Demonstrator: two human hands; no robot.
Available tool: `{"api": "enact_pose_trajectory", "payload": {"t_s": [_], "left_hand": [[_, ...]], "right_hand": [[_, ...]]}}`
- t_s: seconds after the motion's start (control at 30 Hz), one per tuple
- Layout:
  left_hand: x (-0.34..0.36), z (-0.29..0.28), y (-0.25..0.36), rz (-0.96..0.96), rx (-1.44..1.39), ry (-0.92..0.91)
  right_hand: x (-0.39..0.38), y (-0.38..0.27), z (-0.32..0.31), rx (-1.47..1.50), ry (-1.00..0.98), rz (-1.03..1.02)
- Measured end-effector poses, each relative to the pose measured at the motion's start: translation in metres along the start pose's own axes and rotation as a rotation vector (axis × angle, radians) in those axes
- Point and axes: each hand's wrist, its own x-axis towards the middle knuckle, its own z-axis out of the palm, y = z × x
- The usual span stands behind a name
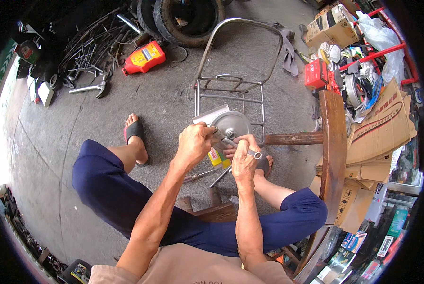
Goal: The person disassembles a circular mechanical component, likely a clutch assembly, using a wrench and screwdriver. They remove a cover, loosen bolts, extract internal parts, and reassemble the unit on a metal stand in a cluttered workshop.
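Observation:
Between my knees I hold a round silver metal plate (236,121) with a raised centre and a small arm on its near side, like a brake drum plate. My left hand (193,144) is closed on its left side, fingers pinching near the small arm. My right hand (244,161) is wrapped round a wrench (257,155); its ring end sticks out to the right of the fist. The wrench's other end is hidden by my fingers close to the plate. Below my hands, a yellow box (215,157) lies on the floor beside thin long tools (220,177).
A bent metal tube frame (245,21) stands just ahead. Black tyres (193,38), a red bottle (145,57) and a hammer-like tool (91,88) lie farther off. At right are a wooden chair piece (333,156), flattened cardboard (380,125) and a red rack (378,54).

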Motion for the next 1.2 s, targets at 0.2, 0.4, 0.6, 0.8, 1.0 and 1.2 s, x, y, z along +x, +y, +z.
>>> {"api": "enact_pose_trajectory", "payload": {"t_s": [0.2,0.4,0.6,0.8,1.0,1.2], "left_hand": [[0.006,0.007,-0.033,-0.021,-0.231,-0.033],[0.009,0.014,-0.053,-0.054,-0.553,-0.125],[0.007,0.012,-0.051,-0.218,-0.762,-0.196],[0.008,0.011,-0.048,-0.266,-0.803,-0.203],[0.004,0.011,-0.054,-0.287,-0.835,-0.222],[0.01,0.004,-0.037,-0.228,-0.555,-0.176]], "right_hand": [[0.004,-0.004,-0.005,0.115,-0.034,0.041],[0.002,-0.003,-0.005,0.17,-0.013,0.052],[0.01,0.001,-0.008,0.197,-0.019,0.104],[0.016,0.007,-0.014,0.243,-0.042,0.14],[0.022,0.02,-0.023,0.354,-0.078,0.173],[0.02,0.024,-0.025,0.35,-0.065,0.168]]}}
